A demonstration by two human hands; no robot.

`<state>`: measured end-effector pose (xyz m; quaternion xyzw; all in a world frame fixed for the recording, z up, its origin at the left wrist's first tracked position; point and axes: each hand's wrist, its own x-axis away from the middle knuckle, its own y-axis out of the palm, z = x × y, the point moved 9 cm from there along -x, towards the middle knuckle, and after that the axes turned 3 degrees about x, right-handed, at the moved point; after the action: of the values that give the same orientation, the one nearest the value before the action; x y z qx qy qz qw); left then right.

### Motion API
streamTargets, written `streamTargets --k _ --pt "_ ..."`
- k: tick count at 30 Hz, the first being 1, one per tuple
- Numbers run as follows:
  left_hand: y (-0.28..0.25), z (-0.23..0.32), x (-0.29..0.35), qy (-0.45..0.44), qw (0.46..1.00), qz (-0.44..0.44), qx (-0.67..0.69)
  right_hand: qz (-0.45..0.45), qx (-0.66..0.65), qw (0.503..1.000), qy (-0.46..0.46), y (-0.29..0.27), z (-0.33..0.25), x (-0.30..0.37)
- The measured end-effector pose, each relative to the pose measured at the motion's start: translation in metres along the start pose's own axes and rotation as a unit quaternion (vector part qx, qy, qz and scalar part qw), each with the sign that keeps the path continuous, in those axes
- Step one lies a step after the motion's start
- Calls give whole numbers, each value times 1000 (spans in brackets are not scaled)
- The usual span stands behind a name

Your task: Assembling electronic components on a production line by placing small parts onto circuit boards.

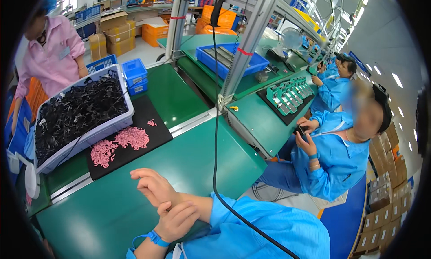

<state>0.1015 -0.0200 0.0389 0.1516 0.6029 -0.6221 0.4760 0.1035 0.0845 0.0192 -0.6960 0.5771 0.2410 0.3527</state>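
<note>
My left hand [176, 221], with a blue strap [157, 238] round its wrist, lies across my right wrist, its fingers closed over it. From the right comes my right arm in a light-blue sleeve, bare at the wrist. My right hand [155, 187] is held above the green worktop [202, 155], fingers apart and loosely bent, with nothing in them. Just beyond it, piles of small pink pieces [131, 137] lie on a black mat [157, 119]. A grey-white bin [85, 144] heaped with tangled black parts [81, 110] stands on the mat's left side.
A black cable [216, 137] hangs down in front of me and crosses my right sleeve. Small blue bins [134, 75] stand behind the large bin. At right a co-worker [332, 151] handles a small dark part, near a row of green fixtures [289, 95]. Another person [54, 57] stands at far left.
</note>
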Motion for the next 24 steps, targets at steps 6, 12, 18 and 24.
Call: streamTargets --k 6,12,18,24 --pt "-4 5 -1 15 1000 7 -15 74 195 974 -82 -18 -37 -20" --pt "-1 7 0 36 999 -1 -36 74 160 982 -67 -22 -41 -14" --pt "-1 7 0 45 999 0 17 -9 -15 998 65 5 -1 3" --pt "9 -9 15 -42 998 34 44 -131 63 978 152 31 26 16"
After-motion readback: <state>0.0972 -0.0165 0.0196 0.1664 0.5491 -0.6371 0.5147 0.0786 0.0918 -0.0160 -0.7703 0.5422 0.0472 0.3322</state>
